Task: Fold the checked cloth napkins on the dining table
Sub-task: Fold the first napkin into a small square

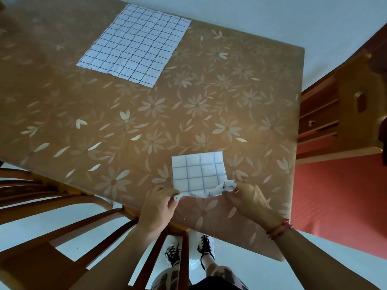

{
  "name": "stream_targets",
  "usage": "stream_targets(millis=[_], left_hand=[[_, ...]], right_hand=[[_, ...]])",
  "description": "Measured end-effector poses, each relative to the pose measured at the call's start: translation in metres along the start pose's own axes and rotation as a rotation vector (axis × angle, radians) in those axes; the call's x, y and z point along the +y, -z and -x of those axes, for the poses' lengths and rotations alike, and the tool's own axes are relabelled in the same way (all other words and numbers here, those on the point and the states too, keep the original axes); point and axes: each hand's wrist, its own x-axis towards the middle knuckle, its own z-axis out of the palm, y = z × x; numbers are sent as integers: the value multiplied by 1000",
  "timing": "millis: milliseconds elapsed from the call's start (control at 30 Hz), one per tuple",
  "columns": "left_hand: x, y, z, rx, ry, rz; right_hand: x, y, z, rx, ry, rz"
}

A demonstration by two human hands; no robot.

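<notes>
A small folded white napkin with a blue grid [199,172] lies near the table's front edge. My left hand [158,206] pinches its near left corner. My right hand [247,200] pinches the crumpled near right corner, which is lifted slightly off the table. A larger white checked napkin [134,43] lies spread flat at the far side of the dining table [104,114], apart from both hands.
The table carries a tan floral cover. A wooden chair [62,222] stands at the near left, partly under the table edge. Another wooden chair [335,114] stands at the right, beside a red mat [339,197]. My shoes show on the pale floor below.
</notes>
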Motion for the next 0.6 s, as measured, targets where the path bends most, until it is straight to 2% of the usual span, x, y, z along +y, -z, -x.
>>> stream_targets(millis=[133, 333, 500, 600], left_hand=[[-1, 0, -9, 2, 158, 55], [1, -2, -22, 35, 305, 107], [3, -1, -32, 5, 372, 95], [-3, -1, -37, 10, 351, 82]], right_hand=[[0, 0, -13, 32, -116, -18], [-10, 1, -35, 52, -161, -71], [-11, -2, -51, 63, -232, -79], [-13, -2, -57, 63, -263, -50]])
